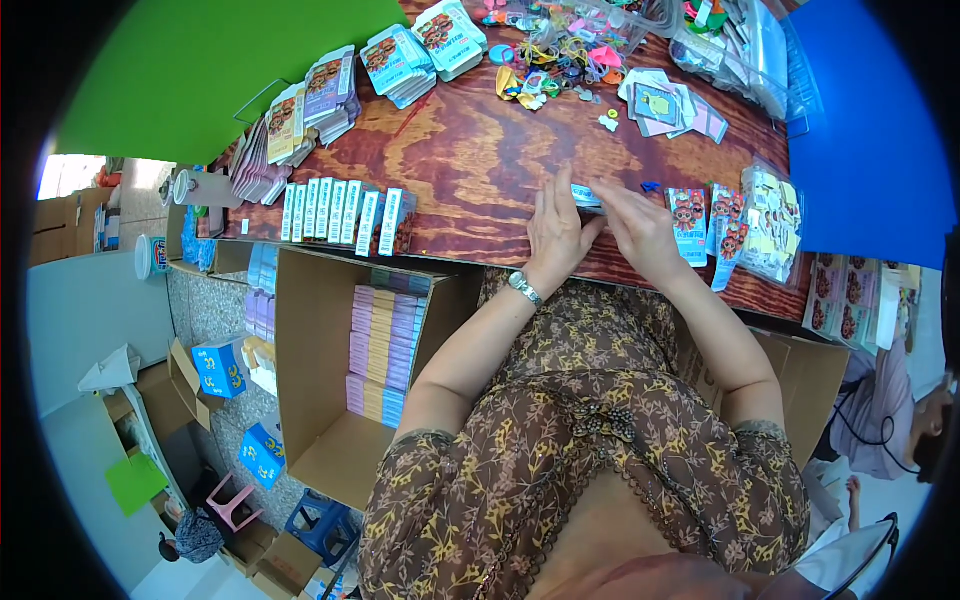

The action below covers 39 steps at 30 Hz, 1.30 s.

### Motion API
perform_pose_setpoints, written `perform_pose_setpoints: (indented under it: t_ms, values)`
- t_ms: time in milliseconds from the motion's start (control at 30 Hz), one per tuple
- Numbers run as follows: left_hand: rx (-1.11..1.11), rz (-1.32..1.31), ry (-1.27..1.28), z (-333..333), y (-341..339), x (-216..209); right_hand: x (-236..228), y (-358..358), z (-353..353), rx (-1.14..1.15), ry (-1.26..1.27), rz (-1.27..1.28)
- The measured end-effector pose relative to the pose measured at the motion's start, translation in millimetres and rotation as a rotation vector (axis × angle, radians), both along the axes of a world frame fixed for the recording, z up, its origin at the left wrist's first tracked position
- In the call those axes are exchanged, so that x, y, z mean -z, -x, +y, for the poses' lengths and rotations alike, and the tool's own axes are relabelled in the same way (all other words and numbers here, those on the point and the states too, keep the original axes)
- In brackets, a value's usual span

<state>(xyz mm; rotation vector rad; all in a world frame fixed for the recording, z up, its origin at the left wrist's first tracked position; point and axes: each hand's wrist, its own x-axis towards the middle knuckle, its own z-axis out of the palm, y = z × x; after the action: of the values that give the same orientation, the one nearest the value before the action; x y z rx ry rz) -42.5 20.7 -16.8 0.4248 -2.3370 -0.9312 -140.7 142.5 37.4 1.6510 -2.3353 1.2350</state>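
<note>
Near the table's front edge, a small light-blue and white card box (pixel 584 194) stands between my two hands, mostly covered by them. My left hand (pixel 556 232), with a watch at its wrist, presses on its left side with straightened fingers. From the other side my right hand (pixel 640 228) slants over it, its fingertips against the box. Just right of that hand lie a blue printed card (pixel 686 222) and smaller printed packs (pixel 730 240). A row of narrow upright boxes (pixel 340 212) stands to the left along the edge.
Stacks of flat cartons (pixel 398 66) line the table's far left. Loose colourful trinkets (pixel 570 62), cards (pixel 660 105) and a bag of small printed pieces (pixel 770 225) lie far and right. A large carton (pixel 320 350) holding stacked boxes stands below the edge at left.
</note>
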Motion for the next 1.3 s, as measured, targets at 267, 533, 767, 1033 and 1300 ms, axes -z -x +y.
perform_pose_setpoints:
  t_ms: [267,533,767,1033,1300]
  values:
    - [0.012,0.044,-0.015,-2,2,3,14,-2,5,-0.053,0.028,0.254]
    - [0.131,0.117,0.003,-20,-2,6,26,0,-1,-0.036,0.050,0.342]
    - [0.238,0.141,-0.178,-27,-10,3,17,8,-4,-0.043,0.048,0.120]
    - [0.057,-0.283,0.229,-70,-70,-48,-12,7,7,-0.034,-0.069,0.029]
    - [-0.229,-0.719,0.736,-135,-121,-53,-25,90,73,0.064,-0.392,0.272]
